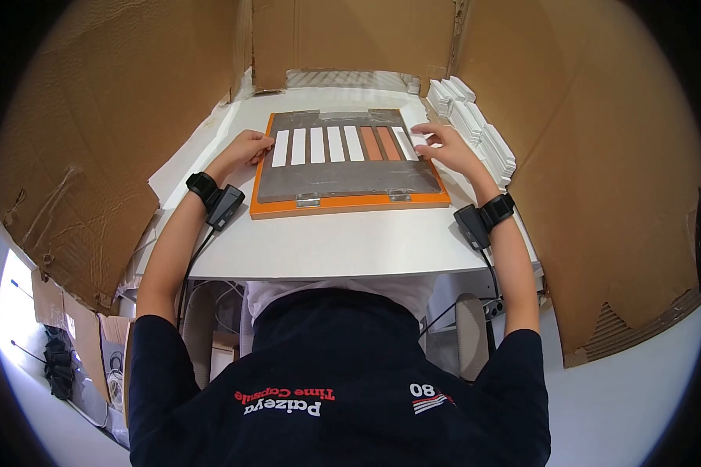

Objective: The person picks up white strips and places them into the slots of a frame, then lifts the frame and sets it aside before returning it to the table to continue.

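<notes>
A flat orange-edged frame (350, 205) with a grey panel lies on the white table. Slots across the panel form a row: several hold white strips (318, 145), and two towards the right show reddish-brown (376, 143). My left hand (249, 148) is closed, its curled fingers touching the frame's left edge; whether anything small is inside them is hidden. At the right end of the row, my right hand (448, 146) has thumb and fingers around a white strip (419, 141). Two metal hinges (308, 200) sit along the frame's near side.
Stacks of white strips (475, 124) stand at the table's right side, beyond my right hand. Cardboard walls (592, 156) enclose the table (350, 245) at left, back and right. Black devices (224, 206) with cables are strapped to both wrists.
</notes>
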`<state>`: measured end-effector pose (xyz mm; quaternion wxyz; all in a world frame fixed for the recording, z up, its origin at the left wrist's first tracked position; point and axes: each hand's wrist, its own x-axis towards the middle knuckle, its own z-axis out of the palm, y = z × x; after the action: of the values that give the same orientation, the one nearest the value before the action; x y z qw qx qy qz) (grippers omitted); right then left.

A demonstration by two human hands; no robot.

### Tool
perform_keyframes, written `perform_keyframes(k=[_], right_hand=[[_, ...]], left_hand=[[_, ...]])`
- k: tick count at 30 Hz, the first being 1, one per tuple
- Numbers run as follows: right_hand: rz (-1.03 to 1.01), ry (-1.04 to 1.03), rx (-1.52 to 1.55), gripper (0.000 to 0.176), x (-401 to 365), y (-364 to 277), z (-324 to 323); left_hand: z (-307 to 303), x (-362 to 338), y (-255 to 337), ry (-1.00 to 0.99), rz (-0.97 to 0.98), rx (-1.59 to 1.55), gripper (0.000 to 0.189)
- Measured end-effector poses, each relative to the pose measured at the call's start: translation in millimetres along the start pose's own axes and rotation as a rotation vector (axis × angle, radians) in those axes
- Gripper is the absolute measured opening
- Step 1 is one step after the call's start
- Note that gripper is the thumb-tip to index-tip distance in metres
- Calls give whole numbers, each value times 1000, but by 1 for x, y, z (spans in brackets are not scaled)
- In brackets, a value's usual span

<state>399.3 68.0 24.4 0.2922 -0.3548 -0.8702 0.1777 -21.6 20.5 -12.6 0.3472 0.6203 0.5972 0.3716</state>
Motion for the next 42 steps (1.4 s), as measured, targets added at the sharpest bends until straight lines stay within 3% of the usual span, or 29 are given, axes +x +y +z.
perform_keyframes(k=[3, 9, 15, 18, 33, 42], right_hand=[[29, -139, 82, 42, 2, -4, 10], [-31, -70, 176, 41, 3, 3, 21], [56, -190, 175, 43, -1, -4, 19], [-29, -147, 185, 45, 0, 0, 22], [-55, -17, 202, 37, 3, 10, 31], [33, -92, 273, 38, 5, 12, 32]], left_hand=[[0, 0, 1, 0, 6, 8, 26], [0, -4, 6, -11, -12, 39, 27], [0, -2, 3, -16, -9, 41, 28], [0, -3, 4, -15, -9, 30, 28], [2, -7, 10, 1, 1, 11, 26], [2, -6, 8, 8, 4, 13, 26]])
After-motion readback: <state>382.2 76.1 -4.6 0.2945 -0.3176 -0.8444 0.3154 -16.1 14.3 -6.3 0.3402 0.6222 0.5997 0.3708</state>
